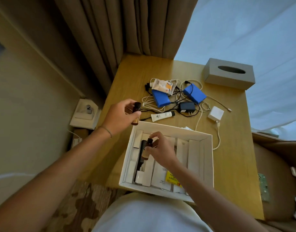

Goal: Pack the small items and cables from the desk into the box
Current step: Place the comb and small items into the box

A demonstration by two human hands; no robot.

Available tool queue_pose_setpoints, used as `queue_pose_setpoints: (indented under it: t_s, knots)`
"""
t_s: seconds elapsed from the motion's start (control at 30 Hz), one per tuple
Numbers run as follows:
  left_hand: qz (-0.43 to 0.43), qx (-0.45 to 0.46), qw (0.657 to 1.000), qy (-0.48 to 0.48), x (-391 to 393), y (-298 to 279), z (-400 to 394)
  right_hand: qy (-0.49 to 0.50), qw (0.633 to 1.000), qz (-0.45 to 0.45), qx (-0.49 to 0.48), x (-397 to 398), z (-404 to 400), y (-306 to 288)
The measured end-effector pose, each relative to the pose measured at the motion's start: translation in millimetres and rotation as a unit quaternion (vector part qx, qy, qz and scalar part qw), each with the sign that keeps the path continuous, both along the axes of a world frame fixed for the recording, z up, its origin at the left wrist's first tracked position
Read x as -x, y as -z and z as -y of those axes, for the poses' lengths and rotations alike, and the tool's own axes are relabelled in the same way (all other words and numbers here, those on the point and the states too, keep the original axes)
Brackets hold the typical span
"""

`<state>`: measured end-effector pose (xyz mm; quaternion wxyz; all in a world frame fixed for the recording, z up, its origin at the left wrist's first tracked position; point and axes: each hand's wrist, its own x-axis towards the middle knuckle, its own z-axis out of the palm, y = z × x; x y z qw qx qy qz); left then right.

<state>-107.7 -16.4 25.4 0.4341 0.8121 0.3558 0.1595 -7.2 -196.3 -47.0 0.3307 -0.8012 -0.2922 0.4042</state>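
Observation:
A white box (pixel 209 158) sits at the desk's near edge, holding a black comb (pixel 140 158), white packets and a yellow packet (pixel 172 178). My right hand (pixel 162 150) holds a small brown bottle (pixel 148 148) inside the box, over the comb. My left hand (pixel 123 114) grips a second brown bottle (pixel 136 113) just beyond the box's far left corner. Behind the box lie a white tube (pixel 162 116), two blue packs (pixel 160 98) (pixel 194 93), a black adapter (pixel 187 107), a white charger (pixel 215 113), a sachet (pixel 164 85) and tangled black and white cables (pixel 200 122).
A grey tissue box (pixel 228 73) stands at the desk's far right corner. Brown curtains (pixel 127 25) hang behind the desk. A white holder with a small device (pixel 85 113) sits on the floor to the left. A cardboard box (pixel 281 164) stands to the right.

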Motion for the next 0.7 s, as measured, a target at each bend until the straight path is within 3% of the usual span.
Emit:
queue_pose_setpoints:
  t_s: [0.33, 0.6, 0.7]
  knots:
    - [0.013, 0.017, 0.999, -0.036, 48, -2, 17, -0.168, 0.964, 0.197, 0.06, 27, -12, 26]
    - [-0.025, 0.005, 1.0, 0.004, 45, -6, 35, -0.229, 0.901, 0.365, 0.059, 29, -6, 40]
    - [-0.074, -0.046, 0.995, 0.04, 32, -3, 43, -0.195, 0.913, 0.356, 0.037, 27, -2, 35]
